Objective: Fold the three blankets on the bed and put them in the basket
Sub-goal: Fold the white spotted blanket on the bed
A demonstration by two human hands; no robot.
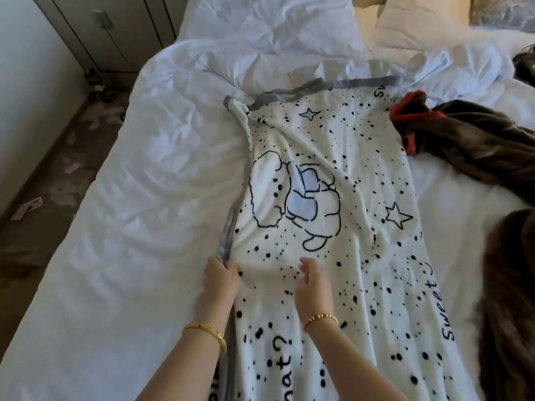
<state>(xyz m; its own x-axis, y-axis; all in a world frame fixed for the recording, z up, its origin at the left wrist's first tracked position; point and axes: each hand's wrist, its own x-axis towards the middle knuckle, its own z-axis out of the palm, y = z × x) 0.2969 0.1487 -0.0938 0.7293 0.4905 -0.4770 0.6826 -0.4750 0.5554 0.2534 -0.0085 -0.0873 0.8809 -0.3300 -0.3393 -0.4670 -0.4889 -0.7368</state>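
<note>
A white blanket with black dots, stars, a cartoon figure and a grey border lies lengthwise on the bed, folded along its left side. My left hand pinches the grey left edge of this blanket. My right hand hovers just above the cloth beside it, fingers loosely curled and apart, holding nothing. A brown blanket with red trim lies crumpled at the right. Another brown furry blanket sits at the right edge. No basket is in view.
The bed has a rumpled white duvet, with white pillows at its head. A grey cabinet stands at the far left wall. Scraps of paper litter the floor along the bed's left side.
</note>
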